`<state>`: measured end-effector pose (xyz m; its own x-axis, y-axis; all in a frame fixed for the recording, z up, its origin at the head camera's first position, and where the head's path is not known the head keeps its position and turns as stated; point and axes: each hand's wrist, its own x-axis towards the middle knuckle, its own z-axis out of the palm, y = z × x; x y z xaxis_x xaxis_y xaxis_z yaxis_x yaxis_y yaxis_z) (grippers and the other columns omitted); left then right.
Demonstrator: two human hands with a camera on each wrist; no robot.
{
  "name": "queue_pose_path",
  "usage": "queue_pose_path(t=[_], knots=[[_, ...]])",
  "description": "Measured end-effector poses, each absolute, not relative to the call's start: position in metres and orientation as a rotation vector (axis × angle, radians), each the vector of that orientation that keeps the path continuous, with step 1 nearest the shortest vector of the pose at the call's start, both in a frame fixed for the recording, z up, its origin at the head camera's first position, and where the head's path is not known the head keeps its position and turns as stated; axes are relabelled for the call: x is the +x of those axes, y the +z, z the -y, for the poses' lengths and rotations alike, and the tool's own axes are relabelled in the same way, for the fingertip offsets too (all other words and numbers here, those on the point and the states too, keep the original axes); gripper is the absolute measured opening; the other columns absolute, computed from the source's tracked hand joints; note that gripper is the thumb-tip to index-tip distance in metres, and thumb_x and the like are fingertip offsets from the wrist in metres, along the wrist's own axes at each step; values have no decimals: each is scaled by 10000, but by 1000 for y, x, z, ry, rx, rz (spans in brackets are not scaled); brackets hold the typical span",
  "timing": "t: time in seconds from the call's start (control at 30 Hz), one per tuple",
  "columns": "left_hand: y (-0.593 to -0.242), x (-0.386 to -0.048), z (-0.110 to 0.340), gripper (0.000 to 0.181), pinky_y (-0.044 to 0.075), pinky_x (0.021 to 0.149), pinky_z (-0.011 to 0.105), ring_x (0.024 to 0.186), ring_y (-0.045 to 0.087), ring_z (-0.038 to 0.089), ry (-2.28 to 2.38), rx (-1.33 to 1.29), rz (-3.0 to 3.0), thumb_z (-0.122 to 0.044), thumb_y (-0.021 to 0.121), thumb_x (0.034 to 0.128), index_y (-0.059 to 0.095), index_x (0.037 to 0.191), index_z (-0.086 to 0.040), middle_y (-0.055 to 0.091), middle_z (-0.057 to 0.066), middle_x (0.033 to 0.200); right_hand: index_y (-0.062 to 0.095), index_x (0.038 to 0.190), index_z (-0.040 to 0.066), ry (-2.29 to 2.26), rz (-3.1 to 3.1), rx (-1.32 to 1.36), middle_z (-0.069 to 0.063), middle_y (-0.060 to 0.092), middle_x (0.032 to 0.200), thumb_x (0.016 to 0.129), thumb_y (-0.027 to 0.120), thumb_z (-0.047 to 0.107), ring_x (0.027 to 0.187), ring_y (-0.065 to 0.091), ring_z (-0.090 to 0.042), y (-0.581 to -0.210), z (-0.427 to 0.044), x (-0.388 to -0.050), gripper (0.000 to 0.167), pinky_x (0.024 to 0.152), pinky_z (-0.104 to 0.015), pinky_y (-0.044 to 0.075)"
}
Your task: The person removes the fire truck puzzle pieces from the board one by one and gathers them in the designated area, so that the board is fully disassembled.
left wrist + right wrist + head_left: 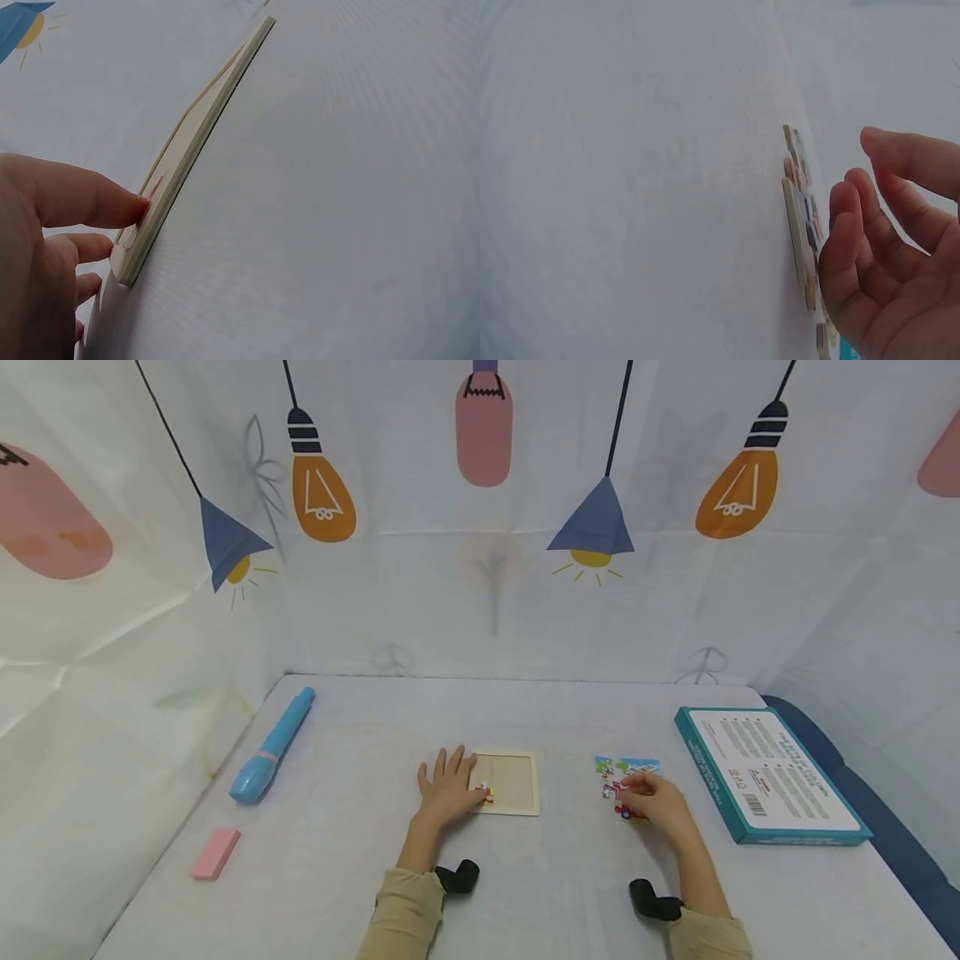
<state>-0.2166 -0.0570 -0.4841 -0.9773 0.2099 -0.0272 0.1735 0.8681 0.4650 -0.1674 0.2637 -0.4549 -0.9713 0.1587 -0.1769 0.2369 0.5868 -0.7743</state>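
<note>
A shallow wooden puzzle tray lies flat on the table, with a small printed puzzle piece in its lower left corner. My left hand rests at the tray's left side with its fingers spread. Its thumb presses the piece inside the frame, as the left wrist view shows. Over a group of colourful puzzle pieces to the right of the tray is my right hand. Its fingers are loosely bent above the pieces, and I see nothing held between them. Part of that group is hidden beneath the hand.
At the right stands a teal and white flat box near the table's edge. A blue pen-like device lies at the left, with a pink eraser-like block nearer me. Printed white cloth hangs behind the table.
</note>
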Motion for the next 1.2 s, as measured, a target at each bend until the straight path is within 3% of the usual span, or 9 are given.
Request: queue_pose_path(t=[0.33, 0.8, 1.2], knots=[[-486, -217, 57, 641, 24, 1035, 637, 1389, 129, 363, 729, 318, -2956, -417, 595, 821, 437, 1378, -145, 278, 83, 1499, 569, 1109, -47, -1664, -2571, 221, -121, 610, 1019, 858, 648, 174, 799, 600, -107, -463, -243, -182, 344, 675, -221, 497], [-484, -217, 57, 643, 24, 1036, 638, 1391, 124, 362, 729, 318, -2959, -421, 593, 823, 430, 1382, -149, 274, 79, 1501, 581, 1081, -33, -1740, -2492, 150, -126, 612, 1021, 845, 650, 96, 837, 584, -157, -462, -198, -195, 278, 733, -290, 510], [-483, -218, 58, 651, 20, 1037, 634, 1392, 120, 361, 729, 317, -2952, -412, 594, 816, 426, 1386, -146, 272, 81, 1502, 608, 1033, -23, -1783, -2465, 83, -125, 628, 980, 815, 678, 79, 783, 586, -145, -461, -169, -199, 250, 680, -281, 502]])
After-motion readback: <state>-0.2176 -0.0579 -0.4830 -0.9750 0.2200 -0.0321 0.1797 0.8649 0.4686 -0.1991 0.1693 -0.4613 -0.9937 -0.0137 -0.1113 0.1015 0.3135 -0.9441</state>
